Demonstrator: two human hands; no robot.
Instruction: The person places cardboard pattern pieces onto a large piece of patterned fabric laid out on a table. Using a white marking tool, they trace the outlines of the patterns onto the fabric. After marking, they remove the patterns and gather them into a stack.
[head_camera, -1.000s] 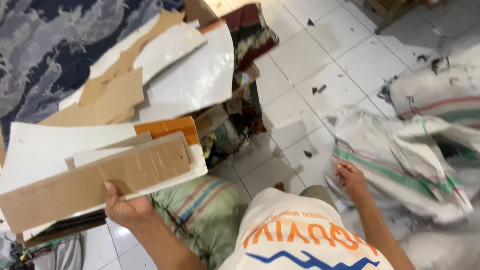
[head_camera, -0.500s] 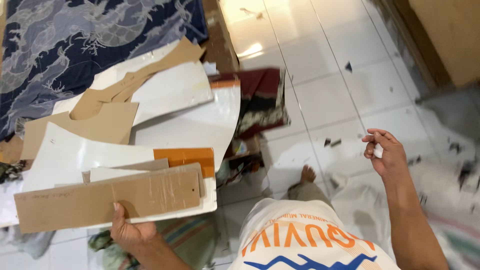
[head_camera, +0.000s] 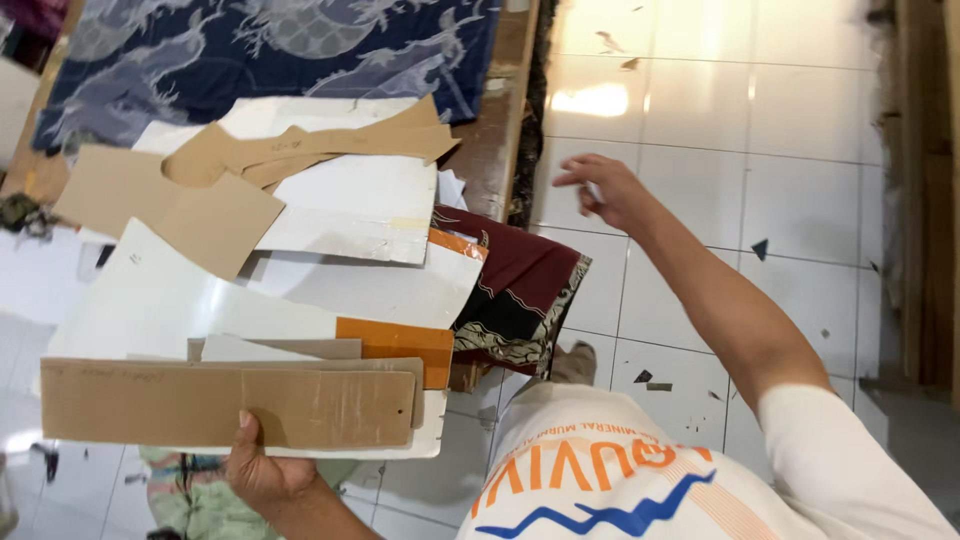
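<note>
My left hand (head_camera: 262, 470) grips the near edge of a stack of flat cardboard and white card pattern pieces (head_camera: 230, 405), thumb on top of the long brown strip. My right hand (head_camera: 603, 190) is stretched out over the white tiled floor (head_camera: 700, 120), fingers loosely curled, with a small pale thing between the fingertips that I cannot make out. More brown and white pattern pieces (head_camera: 300, 190) lie spread beyond the stack. A maroon patterned cloth (head_camera: 520, 290) sticks out from under them.
A dark blue patterned fabric (head_camera: 250, 50) covers a wooden table (head_camera: 500, 130) at the top left. Wooden boards (head_camera: 925, 200) stand along the right edge. Small scraps dot the tiles. A striped green cloth (head_camera: 190, 490) lies on the floor under my left hand.
My view has swung left, away from the white sacks. My right hand has lifted from the sacks and moved up and left toward the table. My left hand kept its hold on the stack.
</note>
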